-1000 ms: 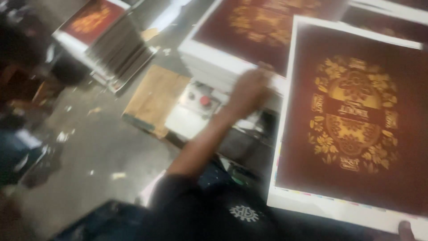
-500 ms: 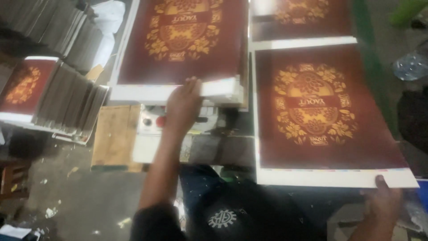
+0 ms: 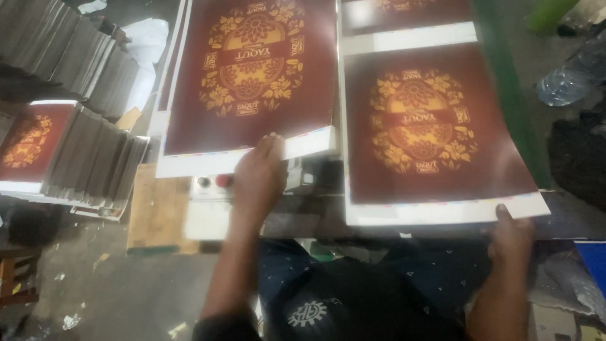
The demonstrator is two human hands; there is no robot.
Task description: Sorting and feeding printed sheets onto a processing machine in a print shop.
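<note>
Left hand: the left hand (image 3: 260, 179) lay palm down, fingers spread flat, on the white near edge of the left printed sheet (image 3: 252, 76); whether it pinched the edge could not be told.
Right hand: the right hand (image 3: 510, 237) reached up to the near right corner of the right printed sheet (image 3: 429, 126), thumb on top of the white margin; the fingers beneath were hidden, so the grip looked closed on the corner.
Left sheet: dark maroon with a gold floral emblem, topping a thin stack, its near edge overhanging a control panel (image 3: 211, 183).
Right sheet: same maroon and gold design, lying just beside the left one, with another like sheet (image 3: 410, 16) beyond it.
Control panel: pale box with a red button and a dark knob, just left of the left hand.
Farther left: stacks of printed sheets (image 3: 69, 151) standing on the floor.
Far right: a clear plastic bottle (image 3: 568, 79) lay well apart from the sheets.
</note>
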